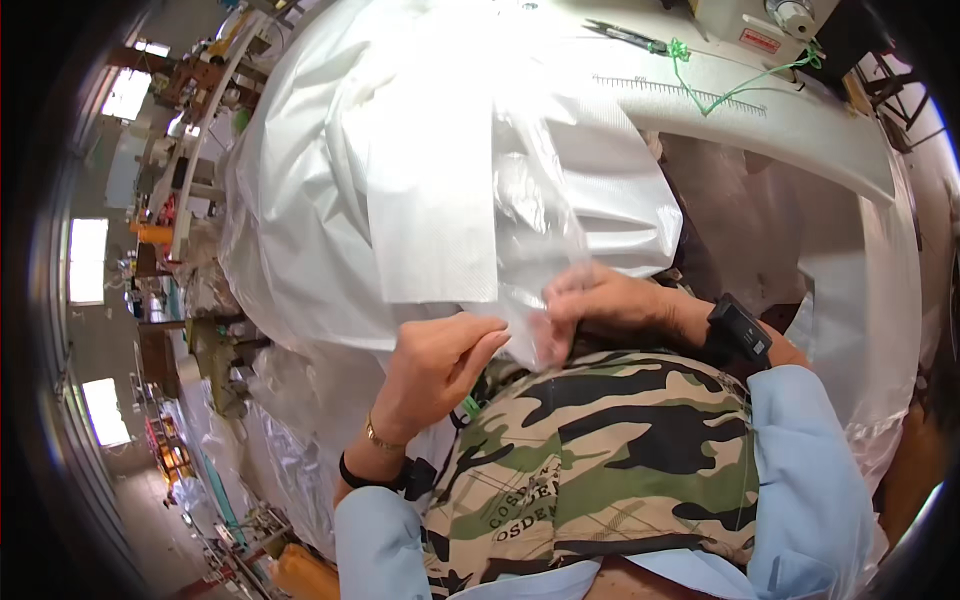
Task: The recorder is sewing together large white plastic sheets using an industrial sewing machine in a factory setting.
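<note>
Close to my body, my left hand [430, 375] is closed in a pinch, its fingertips at the lower edge of a clear plastic film [540, 225]. My right hand [610, 305] is closed on the same film just to the right; its fingertips are smeared by motion. Beyond the left hand lies a flat white woven-plastic strip [435, 240] with a straight cut end. Under and around it, a large white plastic sheet [310, 230] spreads in folds. Glare washes out the far part of the sheet.
A white sewing machine [720, 20] stands at the far right, its table edge [820, 140] marked with a ruler scale. Thread snips [625, 36] with a green cord [705, 105] lie there. Clear plastic [300, 430] hangs at the left; shelves with goods [190, 150] stand beyond.
</note>
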`<state>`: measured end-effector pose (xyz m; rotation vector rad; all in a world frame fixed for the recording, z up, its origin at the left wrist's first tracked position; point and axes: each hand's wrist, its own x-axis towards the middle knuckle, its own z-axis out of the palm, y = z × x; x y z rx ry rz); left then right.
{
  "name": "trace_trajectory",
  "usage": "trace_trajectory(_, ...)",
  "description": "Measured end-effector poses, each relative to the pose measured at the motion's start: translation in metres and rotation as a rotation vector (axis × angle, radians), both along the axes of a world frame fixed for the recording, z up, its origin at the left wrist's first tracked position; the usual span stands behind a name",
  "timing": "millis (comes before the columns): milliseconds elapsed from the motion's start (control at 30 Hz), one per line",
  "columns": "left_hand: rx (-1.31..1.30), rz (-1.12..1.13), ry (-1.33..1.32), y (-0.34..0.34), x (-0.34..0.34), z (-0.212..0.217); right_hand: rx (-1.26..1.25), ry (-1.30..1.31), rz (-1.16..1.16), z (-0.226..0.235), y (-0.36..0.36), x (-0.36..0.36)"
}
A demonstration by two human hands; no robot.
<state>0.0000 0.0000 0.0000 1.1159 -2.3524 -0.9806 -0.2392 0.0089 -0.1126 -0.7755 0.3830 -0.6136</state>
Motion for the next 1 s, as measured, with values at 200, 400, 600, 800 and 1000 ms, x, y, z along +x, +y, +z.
trace_trajectory(200, 0.113, 0.138, 0.019, 0.004, -0.009, -0.061, 0.141, -0.096, -0.113, -0.002, 0.013, -0.002)
trace_trajectory(400, 0.742, 0.285, 0.307, -0.006, -0.021, -0.096, 0.126, 0.069, -0.297, -0.003, 0.01, 0.012)
trace_trajectory(600, 0.318, 0.363, 0.207, -0.021, 0.038, -0.103, 0.186, 0.119, -0.318, -0.008, 0.012, 0.009)
trace_trajectory(800, 0.145, 0.527, 0.36, -0.032, 0.053, -0.145, 0.03, 0.201, -0.236, -0.006, 0.012, 0.013)
trace_trajectory(1000, 0.218, 0.564, 0.167, -0.031, 0.048, -0.14, 0.074, 0.44, -0.637, -0.005, 0.003, 0.015)
